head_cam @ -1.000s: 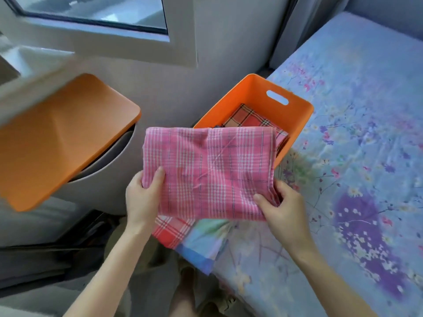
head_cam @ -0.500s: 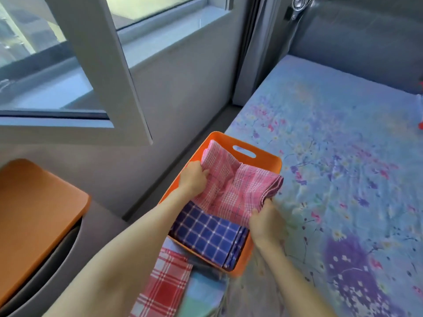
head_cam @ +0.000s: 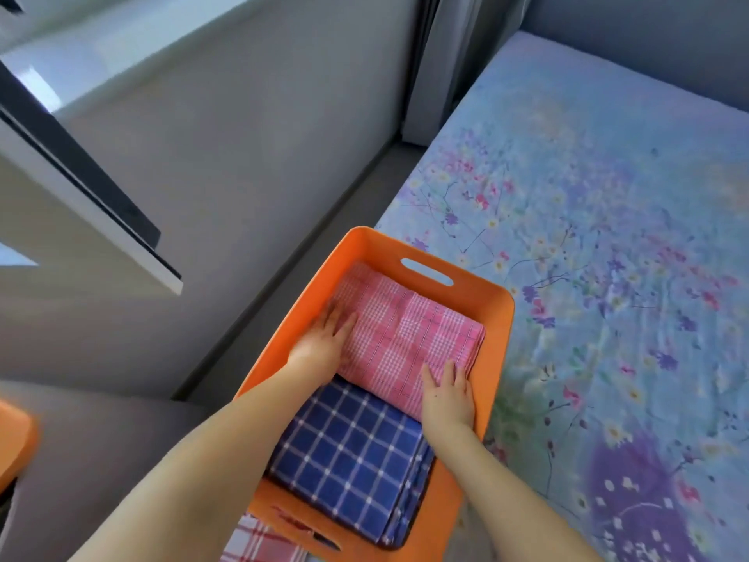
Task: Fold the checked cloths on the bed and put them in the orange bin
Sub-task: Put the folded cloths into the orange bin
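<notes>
Both of our hands lie flat with fingers straight, gripping nothing: our left hand [head_cam: 324, 342] presses the left edge of the pink cloth [head_cam: 409, 330], and our right hand [head_cam: 446, 395] rests on its near right corner. That cloth sits folded in the far half of the bin [head_cam: 503, 330], its long side running across from wall to wall, and its near edge meets the blue cloth [head_cam: 352, 452] that fills the near half. The bin stands at the left edge of the bed [head_cam: 608, 237]. We judge this cloth placed. The coming move turns on what lies behind our wrists: a red cloth [head_cam: 259, 541] peeks from beneath the bin's near wall, toward us and left of centre. Our left hand is therefore the nearer one, and it would have to draw back over the blue cloth to reach it.
</notes>
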